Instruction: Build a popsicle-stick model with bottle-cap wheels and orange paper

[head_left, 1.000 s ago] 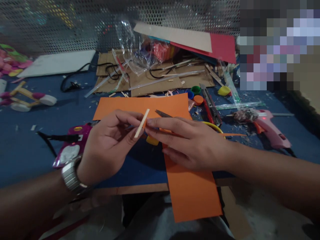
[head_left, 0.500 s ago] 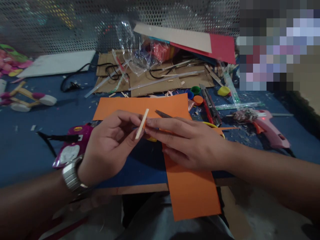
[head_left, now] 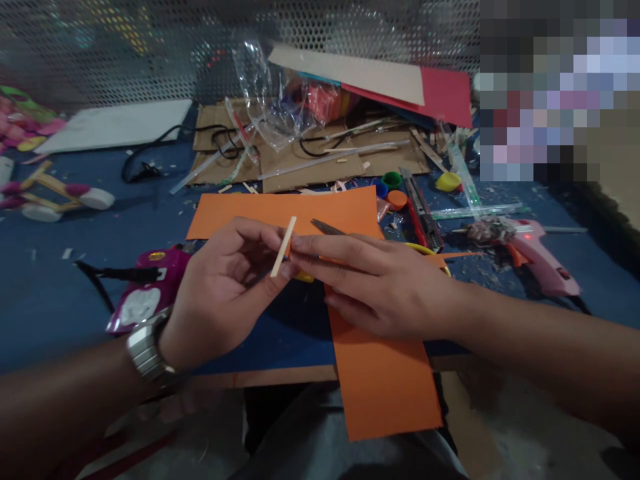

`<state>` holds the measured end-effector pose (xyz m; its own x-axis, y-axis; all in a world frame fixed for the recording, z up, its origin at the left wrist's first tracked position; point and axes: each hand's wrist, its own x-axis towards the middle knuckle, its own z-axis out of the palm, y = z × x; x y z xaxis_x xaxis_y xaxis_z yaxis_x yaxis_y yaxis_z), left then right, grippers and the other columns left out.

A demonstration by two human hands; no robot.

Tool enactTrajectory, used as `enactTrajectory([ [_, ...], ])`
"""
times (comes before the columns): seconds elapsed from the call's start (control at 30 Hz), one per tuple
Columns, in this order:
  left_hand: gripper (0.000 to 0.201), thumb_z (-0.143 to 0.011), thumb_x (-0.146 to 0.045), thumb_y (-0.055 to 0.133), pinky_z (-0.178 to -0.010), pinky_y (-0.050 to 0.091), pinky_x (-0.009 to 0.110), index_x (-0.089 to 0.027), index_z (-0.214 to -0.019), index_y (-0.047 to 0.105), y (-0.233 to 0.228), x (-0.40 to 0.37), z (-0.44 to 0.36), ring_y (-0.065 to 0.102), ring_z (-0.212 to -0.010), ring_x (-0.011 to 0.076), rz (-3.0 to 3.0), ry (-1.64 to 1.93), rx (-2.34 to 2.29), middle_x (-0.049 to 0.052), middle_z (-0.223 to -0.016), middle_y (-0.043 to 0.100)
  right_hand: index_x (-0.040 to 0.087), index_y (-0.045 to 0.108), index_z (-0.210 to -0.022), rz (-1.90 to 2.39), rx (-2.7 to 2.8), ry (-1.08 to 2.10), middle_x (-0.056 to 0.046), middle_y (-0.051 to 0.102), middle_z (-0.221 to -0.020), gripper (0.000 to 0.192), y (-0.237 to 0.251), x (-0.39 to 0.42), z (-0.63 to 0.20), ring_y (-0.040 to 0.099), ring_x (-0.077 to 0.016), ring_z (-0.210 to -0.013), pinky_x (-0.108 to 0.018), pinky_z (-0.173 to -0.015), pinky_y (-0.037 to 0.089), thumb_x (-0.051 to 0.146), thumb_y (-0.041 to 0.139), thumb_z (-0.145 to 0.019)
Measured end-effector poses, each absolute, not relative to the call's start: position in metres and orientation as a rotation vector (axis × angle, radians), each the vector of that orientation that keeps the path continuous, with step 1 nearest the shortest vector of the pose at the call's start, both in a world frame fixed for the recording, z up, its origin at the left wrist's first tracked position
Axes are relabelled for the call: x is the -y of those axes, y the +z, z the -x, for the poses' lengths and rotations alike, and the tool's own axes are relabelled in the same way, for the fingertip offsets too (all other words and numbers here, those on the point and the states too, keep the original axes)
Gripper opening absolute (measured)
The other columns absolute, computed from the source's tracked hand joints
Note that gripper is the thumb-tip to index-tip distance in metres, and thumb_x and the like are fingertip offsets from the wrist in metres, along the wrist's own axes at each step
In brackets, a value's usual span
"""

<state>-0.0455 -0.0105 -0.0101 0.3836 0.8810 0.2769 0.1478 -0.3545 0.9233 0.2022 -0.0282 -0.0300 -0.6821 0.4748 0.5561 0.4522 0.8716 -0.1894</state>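
Note:
A short, pale wooden stick (head_left: 284,247) stands tilted between the thumb and fingers of my left hand (head_left: 225,287), which is closed in a pinch. My right hand (head_left: 385,283) comes in from the right, fingers pressed together, its fingertips meeting the left ones just behind the stick. A small orange bit shows at that spot; whether the right fingers hold it is hidden. Under my right hand lie scissors, with a dark blade (head_left: 325,227) and part of a yellow handle in sight. Orange card (head_left: 385,393) extends below this hand over the table edge, and another orange sheet (head_left: 280,208) lies behind.
A pink glue gun (head_left: 545,257) with a red light lies right, near a red box cutter (head_left: 421,210) and coloured caps (head_left: 397,200). Left are a purple device (head_left: 150,287) with a cable and a stick model (head_left: 55,193). Cardboard (head_left: 300,163) and plastic wrap lie behind.
Both hands keep nearly the same pose around the wooden stick. Only a very slight shift of the left hand and the view shows.

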Motion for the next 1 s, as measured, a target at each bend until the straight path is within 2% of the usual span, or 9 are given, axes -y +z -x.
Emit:
enactTrajectory([
  [0.17, 0.021, -0.093, -0.019, 0.083, -0.081, 0.068, 0.025, -0.025, -0.103, 0.066, -0.0141, 0.0090, 0.0467, 0.079, -0.093, 0.0149, -1.767, 1.066, -0.878, 0.000, -0.103, 0.077, 0.008, 0.058, -0.152, 0.663, 2.435, 0.019, -0.016, 0.065, -0.160, 0.045, -0.0299, 0.0278, -0.2031, 0.068, -0.0284, -0.142, -0.045, -0.116, 0.062, 0.015, 0.055, -0.108],
  [0.27, 0.021, -0.093, -0.014, 0.081, -0.083, 0.068, 0.023, -0.026, -0.104, 0.067, -0.0148, 0.0091, 0.0470, 0.078, -0.093, 0.0141, -1.758, 1.070, -0.871, 0.000, -0.104, 0.078, 0.007, 0.060, -0.151, 0.665, 2.423, 0.030, -0.016, 0.066, -0.158, 0.044, -0.0294, 0.0280, -0.2041, 0.070, -0.0271, -0.139, -0.043, -0.118, 0.061, 0.017, 0.056, -0.108],
  [0.73, 0.015, -0.098, -0.013, 0.074, -0.091, 0.070, 0.028, -0.025, -0.105, 0.070, -0.0113, 0.0083, 0.0476, 0.079, -0.093, 0.0160, -1.831, 1.086, -0.827, 0.003, -0.103, 0.078, 0.008, 0.062, -0.150, 0.679, 2.391, -0.002, -0.013, 0.069, -0.156, 0.044, -0.0266, 0.0289, -0.2014, 0.070, -0.0227, -0.138, -0.040, -0.122, 0.057, 0.011, 0.053, -0.107],
  [1.0, 0.016, -0.097, -0.016, 0.077, -0.082, 0.069, 0.028, -0.026, -0.107, 0.069, -0.0157, 0.0066, 0.0509, 0.078, -0.092, 0.0174, -1.895, 1.128, -0.845, 0.004, -0.107, 0.077, 0.011, 0.060, -0.151, 0.674, 2.425, 0.002, -0.014, 0.069, -0.156, 0.044, -0.0263, 0.0291, -0.2026, 0.069, -0.0216, -0.139, -0.041, -0.124, 0.055, 0.013, 0.053, -0.108],
])
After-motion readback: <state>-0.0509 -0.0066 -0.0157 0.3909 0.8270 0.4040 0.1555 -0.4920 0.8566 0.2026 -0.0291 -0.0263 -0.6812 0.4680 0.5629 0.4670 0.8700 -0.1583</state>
